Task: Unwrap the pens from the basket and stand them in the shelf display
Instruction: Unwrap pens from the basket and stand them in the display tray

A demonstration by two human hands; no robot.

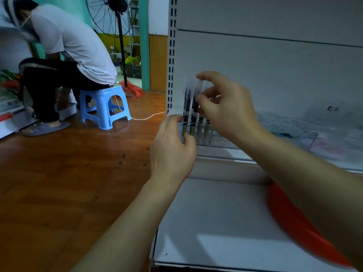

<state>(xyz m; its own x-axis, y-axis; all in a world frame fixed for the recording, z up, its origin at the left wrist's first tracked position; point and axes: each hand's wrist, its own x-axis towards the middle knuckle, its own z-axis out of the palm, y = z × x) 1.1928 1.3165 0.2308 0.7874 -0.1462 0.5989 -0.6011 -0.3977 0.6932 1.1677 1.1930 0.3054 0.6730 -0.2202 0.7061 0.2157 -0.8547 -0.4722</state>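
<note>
Several pens (193,122) with dark upper parts, tan lower barrels and clear caps stand in a row in a clear display holder (204,142) at the left end of the white shelf (225,154). My right hand (227,108) reaches in from the right and pinches one upright pen (194,101) near its top. My left hand (172,142) curls round the left end of the holder, thumb in front, fingers beside the pens' bases. The image is blurred there. The orange basket (294,222) lies on the lower shelf, partly hidden by my right forearm.
Clear plastic wrappers (284,126) lie on the shelf right of the holder. The shelf's slotted upright (171,55) stands just left of the pens. A person sits on a blue stool (104,107) at the left, on the wooden floor. A standing fan (117,16) is behind.
</note>
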